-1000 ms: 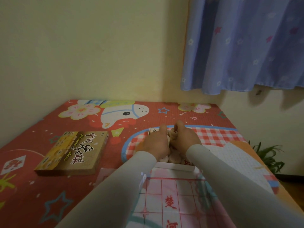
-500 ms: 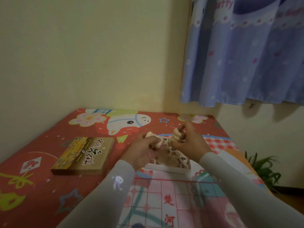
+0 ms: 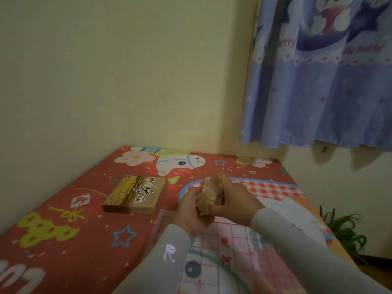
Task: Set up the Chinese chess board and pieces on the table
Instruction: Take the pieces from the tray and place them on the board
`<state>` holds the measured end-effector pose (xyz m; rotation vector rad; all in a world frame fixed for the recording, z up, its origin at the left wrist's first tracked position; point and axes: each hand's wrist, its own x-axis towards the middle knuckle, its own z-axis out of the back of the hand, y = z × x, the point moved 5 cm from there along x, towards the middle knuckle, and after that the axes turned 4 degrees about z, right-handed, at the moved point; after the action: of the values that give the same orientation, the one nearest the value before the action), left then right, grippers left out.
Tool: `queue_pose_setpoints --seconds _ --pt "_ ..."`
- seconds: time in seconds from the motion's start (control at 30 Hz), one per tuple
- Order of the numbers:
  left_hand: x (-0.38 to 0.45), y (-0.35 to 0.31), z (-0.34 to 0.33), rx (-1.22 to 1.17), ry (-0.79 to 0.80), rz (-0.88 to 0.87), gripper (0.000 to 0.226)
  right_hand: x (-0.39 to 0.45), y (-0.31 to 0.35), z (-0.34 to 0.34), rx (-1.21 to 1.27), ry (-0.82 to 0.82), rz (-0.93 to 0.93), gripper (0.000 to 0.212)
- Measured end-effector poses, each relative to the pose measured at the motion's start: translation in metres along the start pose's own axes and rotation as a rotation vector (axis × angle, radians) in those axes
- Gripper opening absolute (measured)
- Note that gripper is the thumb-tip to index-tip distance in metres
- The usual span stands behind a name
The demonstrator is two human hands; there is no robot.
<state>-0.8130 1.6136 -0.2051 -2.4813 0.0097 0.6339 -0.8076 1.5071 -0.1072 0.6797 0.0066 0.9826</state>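
The thin chess board sheet (image 3: 237,240) with red grid lines and red characters lies flat on the table in front of me. Above its far edge, both hands hold a small white tray of pale round chess pieces (image 3: 209,197) off the table, tilted on its side. My left hand (image 3: 187,213) grips it from the left and below. My right hand (image 3: 235,200) grips it from the right, fingers curled over the top. The hands hide most of the tray.
The brown chess box lid (image 3: 135,194) lies on the red patterned tablecloth (image 3: 63,240) to the left of the board. The table sits in a wall corner. A blue curtain (image 3: 328,92) hangs at the right, and a green plant (image 3: 343,230) stands beyond the table's right edge.
The tray of pieces, which lay on the table beyond the board, has been lifted and tipped between both hands. My view has tilted upward.
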Motion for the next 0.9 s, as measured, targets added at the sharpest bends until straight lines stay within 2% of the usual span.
queue_pose_setpoints --seconds 0.1,0.2,0.33,0.43,0.5,0.63,0.73,0.83,0.9 --pt "-0.019 0.009 -0.003 0.040 -0.039 0.059 0.031 0.000 0.009 -0.016 -0.136 0.041 0.041 0.036" --pt "-0.032 0.015 -0.003 -0.040 -0.041 0.082 0.029 0.001 0.013 -0.030 -0.250 0.064 0.066 0.032" --pt "-0.045 0.020 0.002 -0.130 -0.048 0.113 0.030 -0.002 0.014 -0.040 -0.205 0.118 0.089 0.029" --pt "-0.048 0.019 0.006 -0.103 -0.074 0.114 0.035 -0.007 0.015 -0.042 -0.161 0.137 0.094 0.030" --pt "-0.050 0.019 0.009 -0.105 -0.095 0.119 0.036 -0.009 0.013 -0.041 -0.120 0.092 0.073 0.027" --pt "-0.046 0.021 0.015 -0.034 -0.098 0.103 0.059 -0.007 0.006 -0.040 -0.030 0.000 0.014 0.018" --pt "-0.048 0.021 0.013 -0.070 -0.053 0.097 0.048 -0.007 0.003 -0.033 0.114 -0.091 -0.039 0.019" --pt "-0.050 0.020 0.013 -0.152 -0.052 0.137 0.023 -0.010 -0.008 -0.018 0.233 -0.238 -0.095 0.024" --pt "-0.049 0.020 0.014 -0.180 -0.041 0.169 0.022 -0.016 -0.022 -0.008 0.230 -0.283 -0.144 0.027"
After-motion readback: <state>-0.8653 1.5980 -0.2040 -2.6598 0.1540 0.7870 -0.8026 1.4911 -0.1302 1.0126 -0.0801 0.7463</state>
